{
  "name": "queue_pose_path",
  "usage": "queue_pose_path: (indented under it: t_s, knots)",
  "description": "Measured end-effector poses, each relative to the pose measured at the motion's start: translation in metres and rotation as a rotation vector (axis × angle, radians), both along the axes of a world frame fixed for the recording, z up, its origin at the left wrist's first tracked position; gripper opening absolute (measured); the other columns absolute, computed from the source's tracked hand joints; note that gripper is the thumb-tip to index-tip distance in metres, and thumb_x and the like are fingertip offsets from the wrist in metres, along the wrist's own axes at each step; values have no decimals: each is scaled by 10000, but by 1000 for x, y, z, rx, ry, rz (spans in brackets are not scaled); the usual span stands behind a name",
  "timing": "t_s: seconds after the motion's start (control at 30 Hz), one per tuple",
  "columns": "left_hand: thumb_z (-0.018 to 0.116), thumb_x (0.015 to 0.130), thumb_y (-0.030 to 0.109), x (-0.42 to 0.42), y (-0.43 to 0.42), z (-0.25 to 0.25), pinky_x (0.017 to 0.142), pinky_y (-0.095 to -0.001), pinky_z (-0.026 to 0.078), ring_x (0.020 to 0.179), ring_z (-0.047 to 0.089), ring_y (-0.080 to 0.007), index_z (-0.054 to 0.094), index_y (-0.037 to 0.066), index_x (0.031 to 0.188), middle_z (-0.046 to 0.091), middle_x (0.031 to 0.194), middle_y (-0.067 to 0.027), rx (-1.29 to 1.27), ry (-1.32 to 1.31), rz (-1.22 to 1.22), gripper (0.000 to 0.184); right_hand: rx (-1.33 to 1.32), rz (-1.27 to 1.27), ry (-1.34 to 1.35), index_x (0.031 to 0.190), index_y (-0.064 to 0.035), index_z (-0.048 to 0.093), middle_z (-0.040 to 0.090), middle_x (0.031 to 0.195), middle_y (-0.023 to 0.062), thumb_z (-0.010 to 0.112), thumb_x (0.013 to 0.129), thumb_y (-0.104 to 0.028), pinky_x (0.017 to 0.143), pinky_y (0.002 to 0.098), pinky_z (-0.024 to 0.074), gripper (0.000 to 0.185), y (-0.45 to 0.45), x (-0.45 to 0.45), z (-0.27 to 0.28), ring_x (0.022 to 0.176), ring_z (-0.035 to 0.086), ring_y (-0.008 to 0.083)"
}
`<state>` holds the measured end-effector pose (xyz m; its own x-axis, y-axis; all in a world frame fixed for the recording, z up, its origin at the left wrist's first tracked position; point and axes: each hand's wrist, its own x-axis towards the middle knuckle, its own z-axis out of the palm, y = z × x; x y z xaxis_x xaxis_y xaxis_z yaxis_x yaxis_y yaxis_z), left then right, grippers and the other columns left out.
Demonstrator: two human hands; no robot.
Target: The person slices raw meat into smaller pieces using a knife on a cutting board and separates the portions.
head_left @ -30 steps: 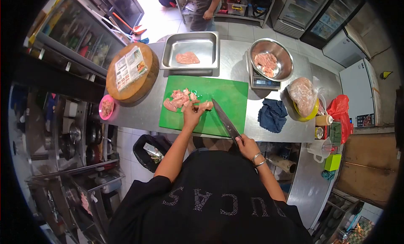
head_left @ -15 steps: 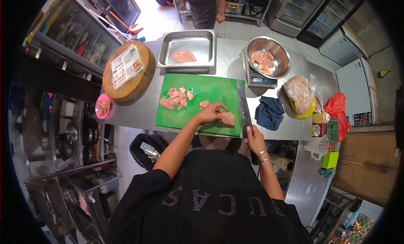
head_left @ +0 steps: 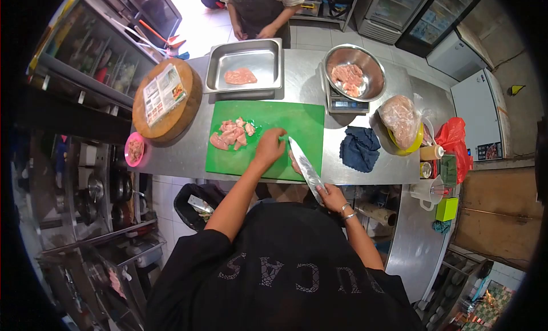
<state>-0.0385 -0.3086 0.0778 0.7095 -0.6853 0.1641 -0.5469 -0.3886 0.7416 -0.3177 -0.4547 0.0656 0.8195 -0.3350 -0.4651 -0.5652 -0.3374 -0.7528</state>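
Steel table (head_left: pixel 301 82), rectangular board (head_left: pixel 305 118), glossy meat (head_left: pixel 231 133), pointed knife (head_left: pixel 305 165)

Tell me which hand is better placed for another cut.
Probably the right hand: it holds the knife, its blade over the board beside a meat piece. The left hand, between the meat pile and the knife, has no blade.
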Motion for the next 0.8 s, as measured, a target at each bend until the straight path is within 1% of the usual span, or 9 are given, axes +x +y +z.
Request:
queue_pose_path:
  t_s: [0.03,0.1,0.13,0.2,0.37,0.43,0.5,0.63,0.8]
  knots:
    - [677,753,-7,-8,9,-2,899,-464,501,1033,622,-383,649,14,1029,660,1042,-184,-43,-68,-80,279,3,1,1,923,4,579,647,701,192,545,1025,-476,594,451,512,491,1,1,-8,636,669,333]
    - [697,760,10,-24,26,-9,903,-455,497,1038,612,-372,646,20,1035,649,1046,-169,-24,-108,-164,280,-201,-162,30,950,16,573,666,813,271,537,1027,-444,713,508,502,468,3,1,-18,804,674,438]
    - [717,767,27,-30,31,-11,907,-446,492,1044,601,-360,642,26,1040,639,1049,-155,-8,-151,-250,283,-199,-162,30,950,16,573,666,813,271,537,1027,-444,713,508,502,468,3,5,-6,804,674,438]
    - [710,765,30,-43,36,-12,922,-448,490,1051,598,-358,637,28,1008,626,1026,-148,-58,-153,-267,254,-339,-121,51,938,-2,570,671,837,280,521,1036,-410,693,546,497,422,2,7,23,801,660,472]
    - [726,757,49,-48,13,-1,923,-455,485,1049,583,-359,604,25,982,597,1017,-142,-189,-257,-396,258,-456,23,42,975,-54,575,672,773,265,511,1040,-374,662,593,498,332,19,-2,40,743,655,490]
    - [716,750,62,-46,5,-5,941,-450,481,1070,575,-359,587,30,970,584,1035,-141,-152,-303,-486,257,-511,44,68,992,-72,570,670,744,259,507,1041,-366,646,600,504,305,25,-3,46,712,652,492]
    - [703,747,80,-43,2,-9,959,-447,476,1085,572,-357,593,24,979,584,1060,-146,-133,-287,-503,263,-529,88,171,1016,-73,537,682,752,260,469,1049,-342,657,594,531,280,29,-4,56,709,666,489]
    - [688,741,101,-39,5,-19,980,-448,471,1115,569,-355,594,16,989,583,1098,-149,-101,-231,-541,278,-543,114,184,1030,-69,517,686,763,257,468,1049,-320,659,593,533,257,33,-18,77,702,666,494]
    - [686,752,101,-41,10,-23,1003,-454,468,1157,564,-361,598,11,1012,587,1125,-156,-154,-266,-526,289,-504,141,135,1038,-63,481,674,745,273,490,1037,-269,656,601,524,207,38,-3,56,713,661,496]
